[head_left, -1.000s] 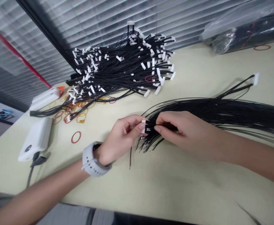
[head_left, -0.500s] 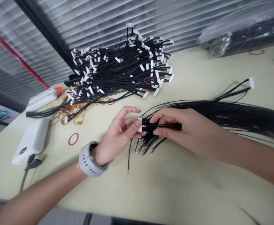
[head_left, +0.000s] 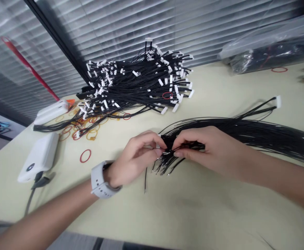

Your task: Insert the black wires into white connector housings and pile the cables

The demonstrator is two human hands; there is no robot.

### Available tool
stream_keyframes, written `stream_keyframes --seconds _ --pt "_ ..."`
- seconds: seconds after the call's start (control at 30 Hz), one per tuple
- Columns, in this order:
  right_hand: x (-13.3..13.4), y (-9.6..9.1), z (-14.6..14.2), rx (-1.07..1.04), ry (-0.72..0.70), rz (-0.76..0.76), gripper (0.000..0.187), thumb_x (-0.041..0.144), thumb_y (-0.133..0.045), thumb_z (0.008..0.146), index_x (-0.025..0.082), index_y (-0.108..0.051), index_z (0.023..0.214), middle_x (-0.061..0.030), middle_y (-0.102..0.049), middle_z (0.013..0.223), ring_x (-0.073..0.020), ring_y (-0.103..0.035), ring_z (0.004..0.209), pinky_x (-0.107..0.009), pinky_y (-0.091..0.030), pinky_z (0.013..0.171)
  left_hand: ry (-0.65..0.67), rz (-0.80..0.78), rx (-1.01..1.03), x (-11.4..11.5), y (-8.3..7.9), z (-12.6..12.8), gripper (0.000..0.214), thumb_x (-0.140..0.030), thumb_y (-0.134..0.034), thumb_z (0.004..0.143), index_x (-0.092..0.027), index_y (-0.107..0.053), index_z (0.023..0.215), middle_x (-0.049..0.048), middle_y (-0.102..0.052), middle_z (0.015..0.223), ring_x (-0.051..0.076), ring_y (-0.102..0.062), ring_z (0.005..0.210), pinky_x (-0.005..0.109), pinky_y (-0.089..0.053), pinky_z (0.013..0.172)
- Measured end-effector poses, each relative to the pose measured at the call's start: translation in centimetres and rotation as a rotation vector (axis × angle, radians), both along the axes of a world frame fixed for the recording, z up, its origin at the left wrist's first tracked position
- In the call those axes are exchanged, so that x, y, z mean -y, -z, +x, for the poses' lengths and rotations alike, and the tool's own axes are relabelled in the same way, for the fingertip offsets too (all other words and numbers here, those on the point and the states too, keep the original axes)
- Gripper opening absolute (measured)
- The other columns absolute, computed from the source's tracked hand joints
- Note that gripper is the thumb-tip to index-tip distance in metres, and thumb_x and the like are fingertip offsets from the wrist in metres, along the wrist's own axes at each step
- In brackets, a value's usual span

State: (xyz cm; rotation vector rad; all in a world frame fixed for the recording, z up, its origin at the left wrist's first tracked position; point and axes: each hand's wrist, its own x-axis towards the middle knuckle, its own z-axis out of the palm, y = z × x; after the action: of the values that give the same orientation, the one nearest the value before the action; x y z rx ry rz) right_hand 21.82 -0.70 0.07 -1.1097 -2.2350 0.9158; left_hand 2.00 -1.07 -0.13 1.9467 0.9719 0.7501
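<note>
Moved since the prior frame: left hand (head_left: pixel 135 158), now closed in against right hand (head_left: pixel 206 149), fingers curled over the gathered wires; the white connector it showed earlier is now mostly covered.

Hands: both clenched in a pinch on a short section of the wire bundle (head_left: pixel 245 133), fingertips almost meeting. Whether left hand also grips a connector cannot be told; its fingers hide that spot.

Bundle: black wires, running from between the hands off to the right across the table (head_left: pixel 206 215). Bare wire tips (head_left: pixel 165 170) fan out just below the hands.

Connector: one white, beyond right hand (head_left: pixel 278 101), joining a few wires.

Heap: ahead of the hands, a large wire heap (head_left: pixel 141 81), its many ends carrying white connectors.

Left of left hand: red rubber band (head_left: pixel 85 156), white box (head_left: pixel 39 158).

Left wrist: grey watch (head_left: pixel 100 180).

Status: the heap appears finished stock; the bundle's tips near the hands show no connectors, so that much appears left.
</note>
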Motion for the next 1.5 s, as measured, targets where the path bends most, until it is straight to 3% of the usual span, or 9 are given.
stream_keyframes --seconds 0.1,0.23,0.37,0.43,0.63,0.8,0.93,1.07,1.5 --pt "0.0 0.4 0.0 -0.011 0.027 0.042 0.011 0.022 -0.051 0.083 0.021 -0.060 0.077 0.0049 -0.061 0.071 -0.0076 -0.051 0.060 -0.020 -0.036 0.055 -0.018 0.056 -0.039 0.1 0.3 0.3 0.011 -0.019 -0.062 0.075 -0.012 -0.060 0.084 0.0052 -0.051 0.089 0.013 -0.056 0.076 0.025 -0.051 0.065" --pt "0.3 0.7 -0.2 -0.034 0.091 0.128 0.010 0.018 -0.048 0.084 0.020 -0.055 0.077 0.0040 -0.057 0.072 -0.0072 -0.049 0.062 -0.020 -0.037 0.056 -0.057 0.163 -0.036 0.2 0.7 0.5 0.005 -0.017 -0.059 0.079 -0.013 -0.061 0.080 0.0040 -0.052 0.085 0.011 -0.055 0.073 0.022 -0.051 0.063" --pt "0.8 0.8 -0.5 -0.055 0.123 0.332 0.009 0.016 -0.049 0.083 0.018 -0.054 0.077 -0.0009 -0.052 0.087 -0.0098 -0.050 0.078 -0.022 -0.039 0.067 -0.061 0.162 -0.020 0.3 0.9 0.4 0.007 -0.018 -0.060 0.079 -0.013 -0.062 0.083 0.0038 -0.053 0.087 0.010 -0.055 0.074 0.021 -0.051 0.063" --pt "1.0 0.7 -0.6 -0.094 0.152 0.368 0.009 0.016 -0.049 0.084 0.018 -0.054 0.077 -0.0012 -0.052 0.085 -0.0102 -0.050 0.077 -0.022 -0.039 0.065 -0.067 0.135 -0.008 0.3 0.8 0.4 0.006 -0.016 -0.059 0.078 -0.013 -0.062 0.083 0.0036 -0.053 0.084 0.011 -0.054 0.074 0.020 -0.049 0.061" --pt "1.8 0.4 -0.9 -0.174 0.235 0.052 0.011 0.028 -0.048 0.085 0.022 -0.057 0.082 0.0022 -0.060 0.076 -0.0098 -0.054 0.067 -0.021 -0.039 0.055 -0.115 -0.049 0.099 0.3 0.4 0.3 0.013 -0.013 -0.050 0.084 -0.017 -0.059 0.092 0.0022 -0.059 0.081 0.011 -0.056 0.072 0.021 -0.047 0.064" --pt "1.7 0.8 -1.0 -0.125 0.268 -0.041 0.014 0.028 -0.045 0.085 0.021 -0.056 0.079 0.0031 -0.059 0.069 -0.0085 -0.051 0.058 -0.020 -0.035 0.048 -0.164 -0.125 0.180 0.1 0.1 0.2 0.017 -0.015 -0.052 0.084 -0.019 -0.059 0.099 0.0015 -0.061 0.082 0.011 -0.057 0.075 0.021 -0.047 0.071" --pt "1.6 1.1 -1.2 -0.068 0.283 -0.031 0.011 0.023 -0.049 0.080 0.021 -0.057 0.074 0.0044 -0.059 0.068 -0.0072 -0.049 0.056 -0.020 -0.034 0.050 -0.181 -0.321 0.291 0.1 -0.1 0.4 0.019 -0.014 -0.055 0.083 -0.018 -0.056 0.101 -0.0020 -0.057 0.069 0.008 -0.055 0.066 0.019 -0.048 0.066" --pt "1.5 1.1 -1.4 -0.040 0.307 0.004 0.010 0.021 -0.050 0.077 0.020 -0.057 0.070 0.0044 -0.059 0.066 -0.0067 -0.046 0.052 -0.021 -0.033 0.050 -0.171 -0.415 0.339 0.1 0.0 0.5 0.017 -0.014 -0.057 0.082 -0.017 -0.056 0.099 -0.0021 -0.059 0.071 0.007 -0.057 0.068 0.017 -0.048 0.067" --pt "1.4 1.4 -1.2 -0.048 0.287 0.028 0.009 0.018 -0.051 0.073 0.019 -0.058 0.068 0.0029 -0.059 0.064 -0.0074 -0.045 0.051 -0.021 -0.032 0.048 -0.192 -0.443 0.351 0.1 0.0 0.6 0.017 -0.014 -0.059 0.080 -0.016 -0.060 0.097 -0.0004 -0.062 0.073 0.008 -0.059 0.068 0.017 -0.051 0.068"
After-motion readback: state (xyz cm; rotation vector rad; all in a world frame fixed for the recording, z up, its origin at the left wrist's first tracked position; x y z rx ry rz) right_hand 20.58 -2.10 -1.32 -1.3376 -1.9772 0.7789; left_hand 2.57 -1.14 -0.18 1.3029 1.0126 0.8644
